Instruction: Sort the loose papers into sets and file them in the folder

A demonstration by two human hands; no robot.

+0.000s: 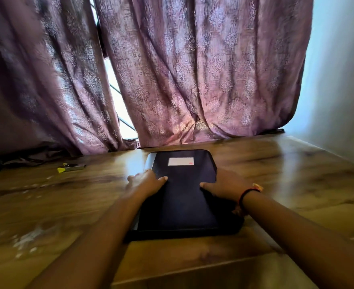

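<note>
1 matte black rounded folder (184,201), glossy wood table (276,163).

I saw a black folder (184,205) with a grey strip along its left edge and a white label (180,161) bearing a small pink mark. The table (276,163) was glossy brown wood grain, smudged whitish in places. The curtains (192,69) were mauve with a pale damask motif. A small object (70,167) was yellow and grey, the wrist band (248,193) black and red, the wall (338,80) pale blue.

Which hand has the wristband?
The right hand, at the folder's right edge: a dark wristband circles its wrist. The left hand, at the folder's left edge, has a bare wrist.
</note>
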